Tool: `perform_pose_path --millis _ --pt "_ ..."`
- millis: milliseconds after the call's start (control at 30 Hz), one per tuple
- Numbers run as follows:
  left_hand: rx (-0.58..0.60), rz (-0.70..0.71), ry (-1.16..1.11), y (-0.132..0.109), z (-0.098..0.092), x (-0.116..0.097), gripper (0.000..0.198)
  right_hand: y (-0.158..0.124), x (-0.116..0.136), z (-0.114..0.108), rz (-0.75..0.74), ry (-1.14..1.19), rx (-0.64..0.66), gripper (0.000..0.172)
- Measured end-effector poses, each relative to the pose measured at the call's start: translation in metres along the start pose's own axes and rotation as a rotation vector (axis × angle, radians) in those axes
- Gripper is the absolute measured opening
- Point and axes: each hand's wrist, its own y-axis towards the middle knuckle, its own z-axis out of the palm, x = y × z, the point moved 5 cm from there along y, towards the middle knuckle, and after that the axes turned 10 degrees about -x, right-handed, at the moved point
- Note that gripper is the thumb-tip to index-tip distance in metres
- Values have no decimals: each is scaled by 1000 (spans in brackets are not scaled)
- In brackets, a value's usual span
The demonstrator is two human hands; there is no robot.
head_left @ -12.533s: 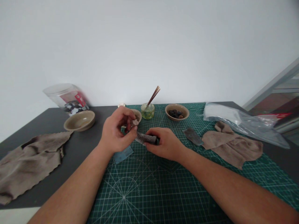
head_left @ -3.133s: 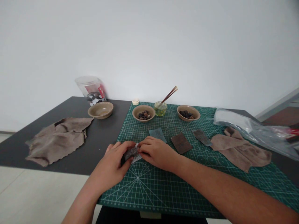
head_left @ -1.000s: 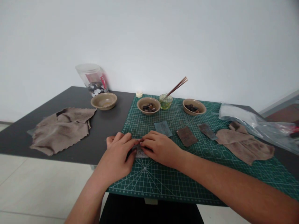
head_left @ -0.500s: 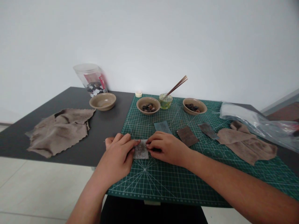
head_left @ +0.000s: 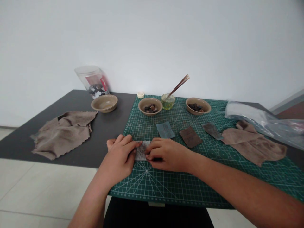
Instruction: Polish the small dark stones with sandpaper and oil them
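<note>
A small grey worn piece of sandpaper (head_left: 142, 151) lies flat on the green cutting mat (head_left: 161, 186). My left hand (head_left: 120, 155) grips its left edge, index finger along the top and thumb below. Over the right part of the sheet is my right hand (head_left: 167, 154), its fingers pinched together at the surface. Whatever sits between those fingertips is hidden. Just beyond the hands rest a blue-grey sandpaper sheet (head_left: 165, 129), a brown sandpaper sheet (head_left: 190, 136) and a dark grey strip (head_left: 212, 130).
Two tan bowls, a middle bowl (head_left: 141, 109) and a right bowl (head_left: 207, 109), contain stones. Between them, a glass cup (head_left: 167, 103) holds thin sticks. Leftward are another bowl (head_left: 104, 104), a clear jar (head_left: 89, 74) and a brown cloth (head_left: 64, 133). Another cloth (head_left: 256, 144) and plastic bag (head_left: 251, 115) lie right.
My right hand has slid slightly left and nearer to me across the grey sandpaper, covering more of its right side. My left hand stays at the left edge.
</note>
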Motion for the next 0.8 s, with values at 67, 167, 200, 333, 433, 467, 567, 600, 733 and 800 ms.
perform_pose_path --millis 67,167,200,333,433,467,567,600,733,800 --pt "4 -1 1 0 0 0 34 -1 -2 -1 26 -6 -19 8" --pt "12 6 4 1 -1 -1 34 -2 -3 -2 16 -44 -37 9" --pt "11 4 5 0 -1 -1 34 -1 -1 -2 -5 -31 -27 9" --pt "5 1 14 0 -1 -1 34 0 -1 -3 3 -20 -19 9" --pt "7 8 14 0 0 -1 33 2 -2 -5 -8 -57 -13 11" --pt "7 3 13 0 0 0 33 2 -1 -4 -25 -40 13 11" --pt "13 -11 10 1 -1 -1 32 4 -5 -4 -21 -15 52 9" --pt "19 -11 6 1 -2 -2 30 5 -7 -4 -7 -35 38 9" --pt "-12 -39 -43 1 -5 -1 20 11 -6 -2 19 -53 -116 3" --pt "-43 -72 -92 1 -7 3 19 13 -3 -2 26 2 -207 6"
